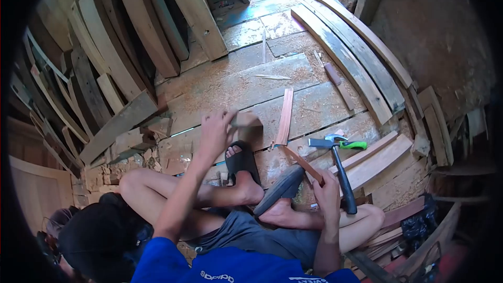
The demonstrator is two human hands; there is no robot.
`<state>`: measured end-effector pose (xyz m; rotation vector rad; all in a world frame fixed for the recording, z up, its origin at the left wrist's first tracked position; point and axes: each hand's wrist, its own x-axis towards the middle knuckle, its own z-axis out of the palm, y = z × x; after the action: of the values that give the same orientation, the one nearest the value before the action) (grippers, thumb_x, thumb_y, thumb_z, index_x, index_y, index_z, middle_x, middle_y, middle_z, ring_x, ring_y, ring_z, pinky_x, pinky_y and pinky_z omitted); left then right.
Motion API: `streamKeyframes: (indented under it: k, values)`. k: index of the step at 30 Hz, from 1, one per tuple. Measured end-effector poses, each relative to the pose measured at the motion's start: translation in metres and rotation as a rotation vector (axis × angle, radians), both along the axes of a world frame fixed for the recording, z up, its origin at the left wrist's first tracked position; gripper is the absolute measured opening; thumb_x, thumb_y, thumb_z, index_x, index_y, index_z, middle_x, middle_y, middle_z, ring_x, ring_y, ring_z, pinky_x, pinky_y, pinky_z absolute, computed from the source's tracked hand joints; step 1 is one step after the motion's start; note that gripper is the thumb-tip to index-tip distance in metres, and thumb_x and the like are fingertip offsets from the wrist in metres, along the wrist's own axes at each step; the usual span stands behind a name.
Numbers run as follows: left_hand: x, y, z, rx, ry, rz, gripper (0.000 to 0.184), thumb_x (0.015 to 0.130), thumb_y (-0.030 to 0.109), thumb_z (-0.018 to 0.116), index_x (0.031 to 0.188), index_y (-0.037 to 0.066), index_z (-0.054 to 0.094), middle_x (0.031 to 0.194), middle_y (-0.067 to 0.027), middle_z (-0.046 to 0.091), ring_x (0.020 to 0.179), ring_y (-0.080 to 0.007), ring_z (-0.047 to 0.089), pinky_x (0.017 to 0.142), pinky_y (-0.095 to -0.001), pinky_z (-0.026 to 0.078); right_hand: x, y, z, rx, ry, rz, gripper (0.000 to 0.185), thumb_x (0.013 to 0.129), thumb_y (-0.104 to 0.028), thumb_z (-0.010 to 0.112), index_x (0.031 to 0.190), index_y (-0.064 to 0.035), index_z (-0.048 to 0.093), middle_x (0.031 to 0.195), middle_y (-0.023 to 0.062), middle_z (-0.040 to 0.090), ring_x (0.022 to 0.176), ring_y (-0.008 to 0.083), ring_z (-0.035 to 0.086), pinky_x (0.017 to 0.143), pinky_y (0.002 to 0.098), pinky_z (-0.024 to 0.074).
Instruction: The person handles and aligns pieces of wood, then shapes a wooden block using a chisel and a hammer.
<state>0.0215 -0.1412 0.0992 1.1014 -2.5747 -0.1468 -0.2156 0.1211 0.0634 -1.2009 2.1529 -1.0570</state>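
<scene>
My left hand (pixel 216 132) is raised over the floor with its fingers bent around the edge of a brown, motion-blurred piece (pixel 248 127), whose kind I cannot make out. In my right hand (pixel 327 193) is the near end of a thin wooden strip (pixel 304 163), which slants away over my sandal (pixel 283 186). Its far end meets another reddish wooden strip (pixel 285 118) lying on the boards; I cannot tell if they are joined. Right of my right hand, a black-handled hammer (pixel 343 178) leans across my leg. A green-handled tool (pixel 352 145) lies beside its head.
Curved planks (pixel 343 55) lie along the right side, and many tall boards (pixel 112 36) lean at the left. Shavings, a small stick (pixel 272 77) and a dark wooden block (pixel 335 78) are on the plank floor (pixel 204 91). Pale boards (pixel 380 160) lie near my right knee.
</scene>
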Motion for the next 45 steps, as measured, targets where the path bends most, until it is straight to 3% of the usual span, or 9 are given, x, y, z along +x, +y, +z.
streamKeyframes:
  k: [9,12,15,20,27,30,35,42,45]
  values:
    - [0.039,0.109,-0.054,0.116,0.101,0.014,0.05,0.071,0.01,0.072,0.118,0.015,0.059,0.106,-0.0068,0.055,0.101,-0.0247,0.055,0.095,-0.0523,0.034,-0.018,-0.026,0.026,-0.457,-0.557,-0.521,0.031,0.09,-0.005,0.059,0.119,0.0074,0.058,0.108,0.0121,0.063,0.091,0.0207,0.064,0.084,0.0285,0.0501]
    - [0.047,0.112,-0.066,0.103,0.184,0.024,0.056,0.068,0.009,0.072,0.121,0.017,0.059,0.109,-0.0084,0.055,0.105,-0.0266,0.053,0.095,-0.0515,0.034,-0.025,-0.06,0.009,-0.229,-0.039,-0.337,0.052,0.09,-0.014,0.063,0.135,0.0053,0.045,0.131,0.0232,0.05,0.121,0.0322,0.051,0.104,0.0388,0.0372]
    - [0.058,0.109,-0.067,0.095,0.223,0.019,0.056,0.066,0.008,0.071,0.12,0.018,0.061,0.111,-0.0095,0.055,0.109,-0.0284,0.052,0.095,-0.0499,0.035,0.005,-0.078,-0.019,-0.072,-0.025,-0.234,0.068,0.09,-0.019,0.062,0.145,0.0031,0.028,0.147,0.025,0.033,0.139,0.0335,0.03,0.113,0.0398,0.0235]
    - [0.068,0.102,-0.067,0.14,0.322,0.102,0.052,0.066,0.005,0.067,0.116,0.02,0.065,0.116,-0.0084,0.055,0.113,-0.0285,0.051,0.097,-0.0502,0.033,0.085,-0.099,-0.039,0.014,-0.695,0.088,0.051,0.094,-0.013,0.057,0.14,0.0007,0.04,0.137,0.0162,0.049,0.129,0.0247,0.045,0.107,0.0341,0.0351]
    - [0.051,0.098,-0.052,0.108,0.159,-0.229,0.042,0.068,0.012,0.065,0.109,0.024,0.066,0.119,-0.0047,0.056,0.118,-0.0233,0.049,0.101,-0.0526,0.028,0.124,-0.13,-0.096,0.013,-1.145,-0.168,0.046,0.095,-0.019,0.057,0.135,0.0,0.048,0.122,0.0113,0.058,0.112,0.0178,0.056,0.093,0.0274,0.0453]
    - [0.045,0.104,-0.056,0.063,0.083,-0.374,0.03,0.069,0.018,0.068,0.098,0.023,0.068,0.117,-0.0033,0.057,0.117,-0.0231,0.05,0.103,-0.0539,0.026,0.121,-0.121,-0.1,0.012,-0.948,-0.217,0.05,0.094,-0.022,0.058,0.134,0.0054,0.047,0.131,0.0168,0.054,0.116,0.022,0.055,0.097,0.0307,0.0436]
    - [0.038,0.121,-0.066,0.034,0.027,-0.447,0.03,0.075,0.023,0.063,0.104,0.023,0.066,0.122,-0.0051,0.055,0.119,-0.0203,0.049,0.105,-0.0546,0.027,0.1,-0.132,-0.087,-0.242,-0.53,-0.151,0.038,0.088,-0.02,0.065,0.117,0.0041,0.059,0.105,0.0164,0.059,0.098,0.0258,0.062,0.086,0.0324,0.0499]
    - [0.021,0.133,-0.076,0.037,-0.121,-0.646,0.033,0.074,0.022,0.063,0.106,0.022,0.068,0.122,-0.0082,0.053,0.121,-0.0248,0.047,0.106,-0.0553,0.028,0.1,-0.149,-0.06,0.065,-0.107,-0.118,0.024,0.081,-0.021,0.067,0.093,-0.0001,0.071,0.097,0.0164,0.062,0.089,0.0321,0.063,0.081,0.039,0.0505]
    - [0.02,0.135,-0.082,0.058,-0.193,-0.686,0.034,0.075,0.021,0.06,0.108,0.021,0.067,0.122,-0.0081,0.053,0.125,-0.0283,0.044,0.108,-0.0564,0.028,0.102,-0.15,-0.053,0.155,-0.202,-0.182,0.02,0.081,-0.018,0.063,0.089,-0.0009,0.07,0.094,0.0173,0.062,0.091,0.0346,0.061,0.082,0.0417,0.0487]
